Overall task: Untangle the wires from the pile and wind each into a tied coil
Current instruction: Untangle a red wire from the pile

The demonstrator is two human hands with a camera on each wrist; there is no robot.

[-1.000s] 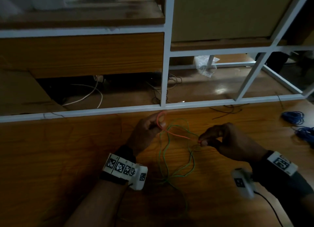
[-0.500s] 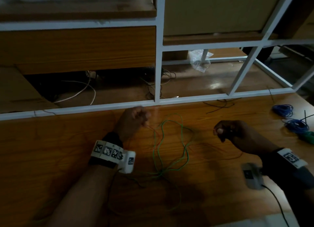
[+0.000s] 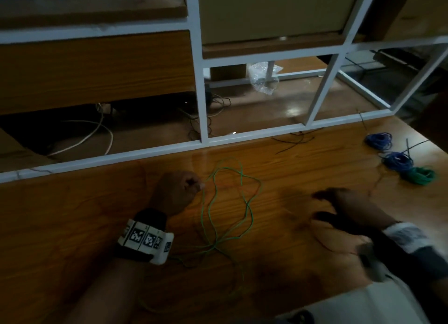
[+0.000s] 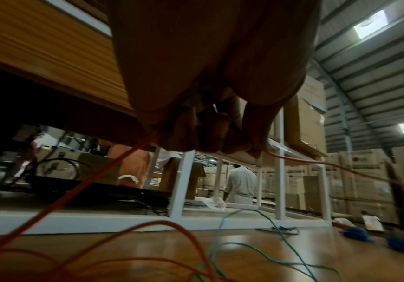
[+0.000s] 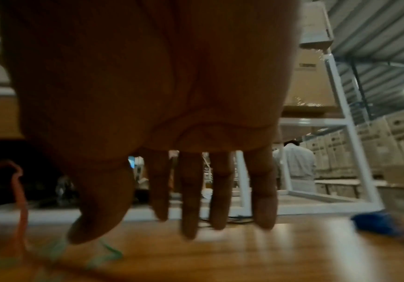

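Observation:
My left hand [image 3: 191, 184] is curled into a fist just above the wooden table [image 3: 72, 214]. In the left wrist view my left hand [image 4: 215, 137] pinches a thin orange wire [image 4: 114, 167], which leaves the fist on both sides and loops over the table below. A loose green wire [image 3: 228, 202] lies in long loops between my hands. My right hand [image 3: 326, 206] hovers blurred to the right of it. The right wrist view shows the right hand [image 5: 172, 219] with fingers straight and spread and nothing in them, the green wire [image 5: 109, 251] under the thumb.
Two blue coils [image 3: 378, 140] [image 3: 397, 160] and a green coil [image 3: 419, 174] lie at the table's right end. A thin black wire [image 3: 293, 139] lies by the white frame rail [image 3: 145, 151] along the back. Shelves, cables and a plastic bag [image 3: 264, 79] sit beyond it.
My right hand has let go of the orange wire, opened and swung away to the right. My left hand has stayed near the green loops, still gripping the orange wire.

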